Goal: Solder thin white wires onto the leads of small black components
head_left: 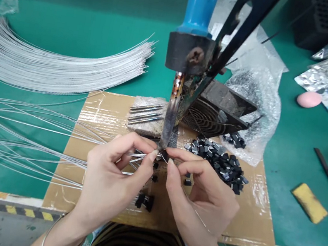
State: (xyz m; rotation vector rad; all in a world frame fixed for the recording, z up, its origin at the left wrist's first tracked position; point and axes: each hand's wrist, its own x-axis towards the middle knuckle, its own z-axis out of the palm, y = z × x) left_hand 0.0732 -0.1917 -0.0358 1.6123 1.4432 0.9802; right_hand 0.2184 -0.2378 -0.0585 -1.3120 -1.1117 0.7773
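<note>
My left hand point(120, 170) pinches the end of a thin white cable right below the tip of the blue-handled soldering iron point(169, 128). My right hand point(202, 192) is closed on a thin wire point(198, 218), which runs back across the palm; its fingertips are just right of the iron tip. The part between the fingertips is too small to make out. More white cables point(72, 160) pass beneath my left hand, some ending in small black connectors point(144, 201). Loose black connectors point(216, 159) are piled to the right of the iron.
Cardboard point(251, 221) covers the work area. A round-grilled fan point(209, 116) and bubble wrap point(259, 97) lie behind the connectors. Metal tips point(145, 113) rest on a pad. A cable bundle point(65, 71) is at left; a yellow sponge point(309, 203) and pink egg-shaped object point(309, 99) are at right.
</note>
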